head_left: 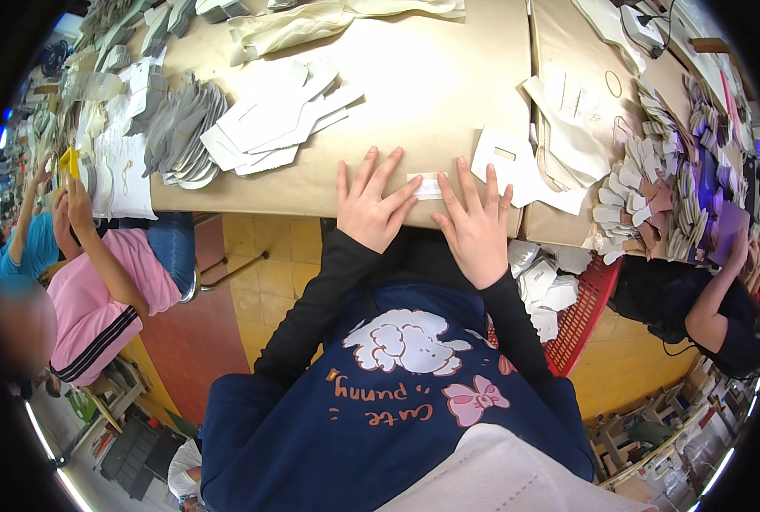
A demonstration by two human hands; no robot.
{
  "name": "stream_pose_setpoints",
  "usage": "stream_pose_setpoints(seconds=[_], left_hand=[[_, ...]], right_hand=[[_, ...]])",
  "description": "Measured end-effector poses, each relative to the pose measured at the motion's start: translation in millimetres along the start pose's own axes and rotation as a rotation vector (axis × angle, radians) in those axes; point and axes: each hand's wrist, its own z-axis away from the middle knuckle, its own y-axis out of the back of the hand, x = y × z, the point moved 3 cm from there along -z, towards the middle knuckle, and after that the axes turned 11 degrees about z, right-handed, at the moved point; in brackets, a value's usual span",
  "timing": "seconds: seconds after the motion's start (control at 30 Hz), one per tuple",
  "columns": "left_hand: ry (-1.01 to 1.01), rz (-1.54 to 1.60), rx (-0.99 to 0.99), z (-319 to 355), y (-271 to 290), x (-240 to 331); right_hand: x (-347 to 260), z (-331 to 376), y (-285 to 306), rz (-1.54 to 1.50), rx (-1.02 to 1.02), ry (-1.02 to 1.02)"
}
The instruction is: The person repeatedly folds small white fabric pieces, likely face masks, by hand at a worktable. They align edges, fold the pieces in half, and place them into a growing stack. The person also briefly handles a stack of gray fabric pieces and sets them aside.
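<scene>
Both my hands lie flat with fingers spread on the near edge of a tan table. My left hand and my right hand press on a small white rectangular piece between their fingertips. A white cut piece with a rectangular hole lies just right of my right hand. A stack of white cut shapes sits to the left, farther back.
Grey cut pieces are fanned at the left. Piles of beige and purple pieces fill the right side. A red basket of white pieces stands at my right. One person in pink sits left, another in black right.
</scene>
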Motion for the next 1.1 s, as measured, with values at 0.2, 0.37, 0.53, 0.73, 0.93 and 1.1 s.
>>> stream_pose_setpoints(seconds=[0.2, 0.37, 0.53, 0.73, 0.93, 1.1], left_hand=[[0.107, 0.013, 0.017, 2, -2, -3], [0.089, 0.113, 0.046, -3, -1, -9], [0.097, 0.232, 0.042, -6, -2, -9], [0.038, 0.118, 0.057, -13, 0, -4], [0.124, 0.315, 0.039, -24, 6, 0], [0.463, 1.142, -0.034, -20, 5, 8]], right_hand=[[-8, 4, 2, 0.08, -0.06, -0.014], [0, -6, 14, -0.215, 0.075, -0.058], [2, -2, 21, -0.481, 0.137, -0.142], [-8, -2, 10, -0.627, 0.093, -0.144], [-16, -7, 7, -0.607, 0.118, -0.169], [-12, -7, 14, -0.765, 0.133, -0.265]])
